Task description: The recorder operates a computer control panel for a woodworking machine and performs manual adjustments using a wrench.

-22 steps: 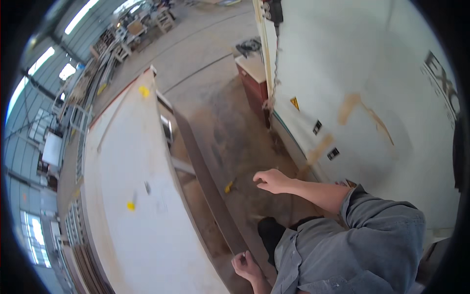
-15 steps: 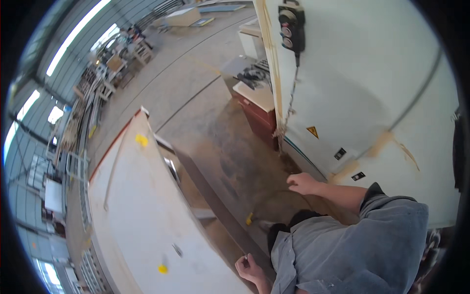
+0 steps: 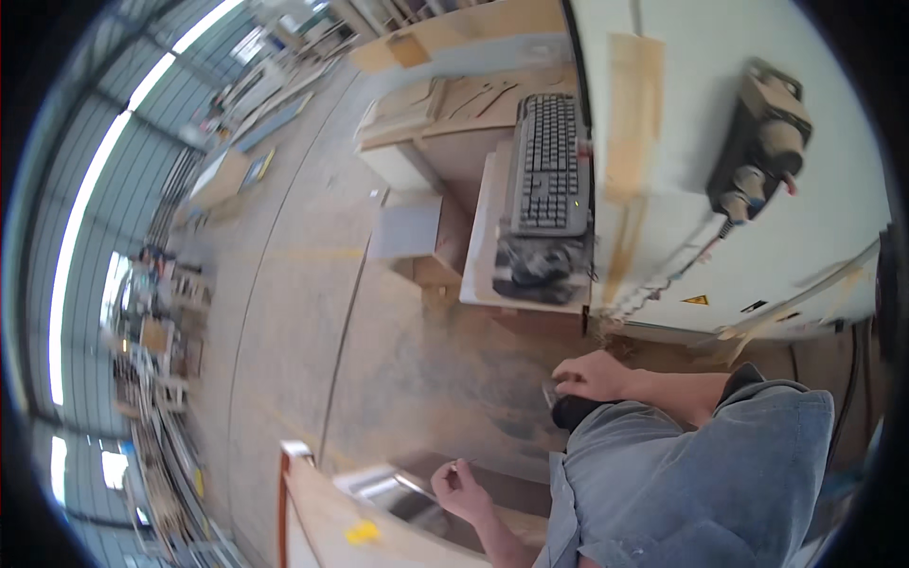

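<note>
Dusty concrete floor (image 3: 312, 312), sawdust-strewn, wide open to the left. Ahead, a pale machine cabinet (image 3: 682, 123) with a black keyboard (image 3: 552, 166) on a narrow shelf. Left hand (image 3: 461, 489) curled shut, thumb over fingers, holding nothing visible, just above the edge of a pale flat board (image 3: 350, 530). Right hand (image 3: 592, 376) loosely closed, knuckles up, over a dark shoe (image 3: 573, 412); grip unclear.

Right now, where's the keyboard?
The black keyboard lies in the upper middle of the head view on a pale shelf, against the white machine cabinet, above the right hand.
</note>
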`<state>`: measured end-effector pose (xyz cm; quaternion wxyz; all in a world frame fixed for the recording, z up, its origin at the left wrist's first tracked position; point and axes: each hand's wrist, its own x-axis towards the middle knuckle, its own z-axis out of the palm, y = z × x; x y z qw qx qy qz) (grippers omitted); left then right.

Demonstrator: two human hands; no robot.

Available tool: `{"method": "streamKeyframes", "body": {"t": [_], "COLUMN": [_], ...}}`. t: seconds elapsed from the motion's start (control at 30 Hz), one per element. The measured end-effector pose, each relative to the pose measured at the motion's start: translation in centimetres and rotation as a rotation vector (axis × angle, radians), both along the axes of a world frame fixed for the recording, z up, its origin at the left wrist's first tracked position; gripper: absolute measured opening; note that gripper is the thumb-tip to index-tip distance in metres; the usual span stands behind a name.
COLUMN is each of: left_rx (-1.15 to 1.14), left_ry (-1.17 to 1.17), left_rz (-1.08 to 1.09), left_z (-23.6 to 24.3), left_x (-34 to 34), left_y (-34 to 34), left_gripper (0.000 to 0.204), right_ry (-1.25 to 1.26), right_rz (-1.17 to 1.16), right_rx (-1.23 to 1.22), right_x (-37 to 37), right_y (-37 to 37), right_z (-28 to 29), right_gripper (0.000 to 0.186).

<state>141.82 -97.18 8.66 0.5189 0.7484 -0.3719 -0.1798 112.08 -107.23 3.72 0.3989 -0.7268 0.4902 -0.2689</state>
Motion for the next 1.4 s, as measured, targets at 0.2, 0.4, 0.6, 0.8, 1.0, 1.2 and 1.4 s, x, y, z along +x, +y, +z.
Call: {"method": "streamKeyframes", "body": {"t": [0.2, 0.4, 0.6, 0.8, 1.0, 1.2, 1.4], "left_rx": [0.131, 0.216, 0.164, 0.112, -0.251, -0.304, -0.201], "left_ry": [0.001, 0.010, 0.099, -0.338, -0.130, -0.106, -0.120], "left_rz": [-0.273, -0.579, -0.879, -1.260, -1.699, -2.115, -2.232], "left_z": [-0.1, -10.0, -10.7, -2.4, -1.2, 0.2, -1.7], "left_x": [8.9, 23.2, 27.3, 19.1, 8.5, 5.3, 6.8], "left_y": [-17.0, -33.7, -53.9, -68.7, -70.1, -69.8, -77.0], "left_gripper": [0.013, 0.021, 0.027, 0.024, 0.015, 0.014, 0.013], "right_ry": [-0.092, 0.129, 0.612, 0.748, 0.702, 0.770, 0.976], "right_rz": [-0.073, -0.697, -1.696, -2.125, -2.295, -2.465, -2.482], "right_rx": [-0.206, -0.546, -0.617, -0.299, -0.232, -0.102, -0.101], "right_x": [11.4, 13.6, 15.2, 16.6, 16.4, 16.4, 16.2], "right_y": [-14.2, -22.4, -23.7, -25.9, -28.0, -30.4, -30.1], "right_z": [6.0, 3.4, 3.3, 1.2, 1.5, 1.5, 1.9], "right_gripper": [0.024, 0.030, 0.048, 0.057, 0.054, 0.051, 0.048]}}
